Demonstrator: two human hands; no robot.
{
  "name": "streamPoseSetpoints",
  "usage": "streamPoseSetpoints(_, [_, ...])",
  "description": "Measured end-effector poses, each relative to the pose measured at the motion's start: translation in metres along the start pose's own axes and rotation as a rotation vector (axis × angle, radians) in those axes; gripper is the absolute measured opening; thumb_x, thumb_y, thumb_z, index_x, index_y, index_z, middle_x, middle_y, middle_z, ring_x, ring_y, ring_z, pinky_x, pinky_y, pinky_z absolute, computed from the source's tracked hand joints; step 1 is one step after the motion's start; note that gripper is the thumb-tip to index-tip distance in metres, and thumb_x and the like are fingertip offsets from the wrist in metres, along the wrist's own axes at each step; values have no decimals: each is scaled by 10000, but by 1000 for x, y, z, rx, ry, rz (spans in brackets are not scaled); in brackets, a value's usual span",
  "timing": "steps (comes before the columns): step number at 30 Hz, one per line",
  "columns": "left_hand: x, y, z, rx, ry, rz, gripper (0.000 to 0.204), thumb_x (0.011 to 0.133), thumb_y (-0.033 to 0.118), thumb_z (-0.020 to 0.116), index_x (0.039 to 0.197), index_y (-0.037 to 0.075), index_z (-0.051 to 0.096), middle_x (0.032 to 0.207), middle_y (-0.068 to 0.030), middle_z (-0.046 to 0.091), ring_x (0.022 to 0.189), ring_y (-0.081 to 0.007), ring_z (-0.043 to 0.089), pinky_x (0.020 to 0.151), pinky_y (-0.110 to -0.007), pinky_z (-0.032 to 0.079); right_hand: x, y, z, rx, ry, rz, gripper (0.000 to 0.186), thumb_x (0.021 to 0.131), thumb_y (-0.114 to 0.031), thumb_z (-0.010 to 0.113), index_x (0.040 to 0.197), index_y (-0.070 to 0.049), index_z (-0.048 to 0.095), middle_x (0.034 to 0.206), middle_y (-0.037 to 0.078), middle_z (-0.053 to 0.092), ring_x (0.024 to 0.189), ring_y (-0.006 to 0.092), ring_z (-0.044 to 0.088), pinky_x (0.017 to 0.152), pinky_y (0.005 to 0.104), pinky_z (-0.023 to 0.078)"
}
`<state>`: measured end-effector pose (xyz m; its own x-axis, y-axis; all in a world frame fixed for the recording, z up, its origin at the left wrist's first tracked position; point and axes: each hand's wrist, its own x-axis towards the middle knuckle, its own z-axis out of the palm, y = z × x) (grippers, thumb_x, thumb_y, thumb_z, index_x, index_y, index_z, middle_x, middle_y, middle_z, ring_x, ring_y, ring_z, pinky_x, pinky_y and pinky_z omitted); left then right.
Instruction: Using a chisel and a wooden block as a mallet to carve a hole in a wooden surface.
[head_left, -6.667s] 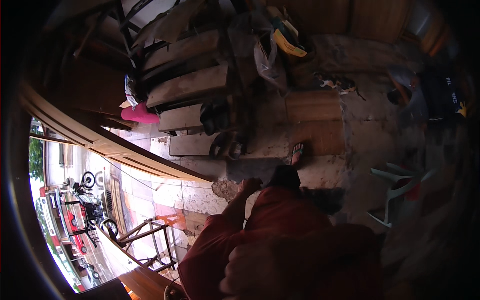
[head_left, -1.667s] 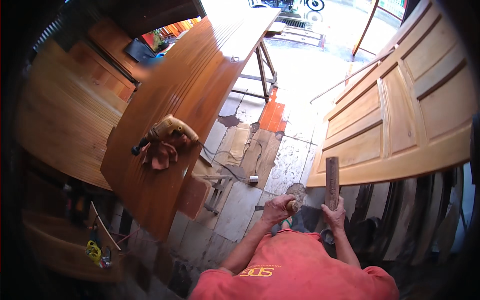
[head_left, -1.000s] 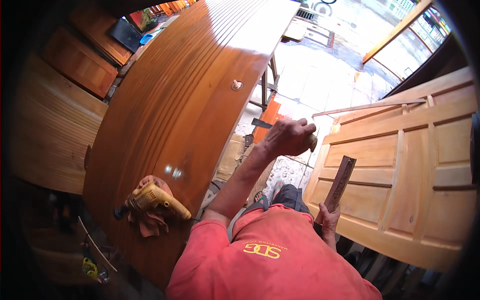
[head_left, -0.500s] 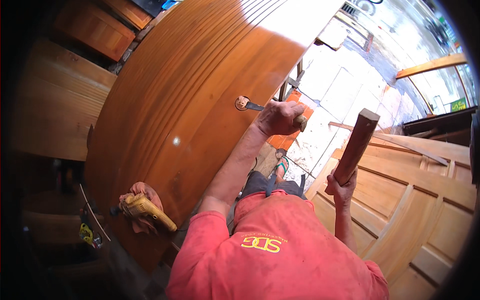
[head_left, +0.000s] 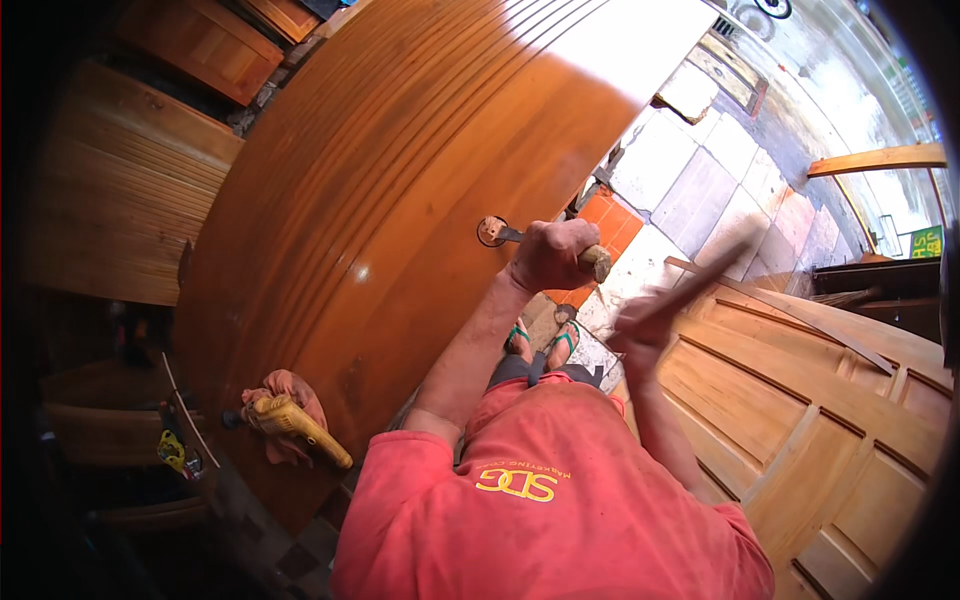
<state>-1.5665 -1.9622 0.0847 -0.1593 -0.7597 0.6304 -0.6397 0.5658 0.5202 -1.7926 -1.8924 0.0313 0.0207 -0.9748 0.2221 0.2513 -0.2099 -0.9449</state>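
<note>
Left hand (head_left: 548,255) gripping chisel (head_left: 597,263), blade (head_left: 510,234) at recess (head_left: 490,230) in brown door (head_left: 400,200); right hand (head_left: 642,326) gripping bar (head_left: 706,284), right of door

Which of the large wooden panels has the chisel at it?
The glossy reddish-brown middle panel: the chisel in the left hand reaches its round hole. No chisel meets the duller panel at far left or the paler panelled door at right.

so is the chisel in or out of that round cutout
At least over it: the chisel in the left hand crosses the rim of the round cutout; whether the tip is sunk in, I cannot tell.
</note>
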Motion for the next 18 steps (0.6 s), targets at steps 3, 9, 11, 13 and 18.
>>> streamPoseSetpoints(3, [-13,-14,-4,36,-72,22,217,850,247,773,784,104,623,710,-105,632,643,-331,673,548,-411,536,10,-11,17,-348,-179,411,568,790,-145,886,1242,-5,572,917,74,708,674,118,659,580,325,537])
streamPoseSetpoints(9, [-15,-18,2,80,-90,-11,370,896,359,744,719,115,529,656,-106,559,607,-334,652,516,-435,506,23,-59,-1,242,111,-46,755,872,-186,868,1453,-25,414,848,67,588,698,155,570,606,311,513])
streamPoseSetpoints(11, [-8,-17,4,82,-138,-35,365,904,371,731,729,123,529,668,-101,579,613,-329,659,513,-439,508,18,-60,13,279,147,5,774,876,-224,875,1460,-24,407,857,70,580,698,155,565,601,314,514])
streamPoseSetpoints(13, [-4,-18,1,92,-188,-67,359,913,383,717,740,132,528,680,-95,599,620,-325,667,511,-442,510,14,-58,21,309,151,76,819,886,-305,882,1477,-25,389,865,78,578,701,164,576,591,328,525])
streamPoseSetpoints(18, [-1,-18,0,52,-127,-73,359,850,380,773,748,132,534,681,-97,610,634,-322,678,524,-441,521,26,-69,6,250,98,27,830,879,-310,894,1470,-23,386,878,88,576,714,176,594,593,338,540])
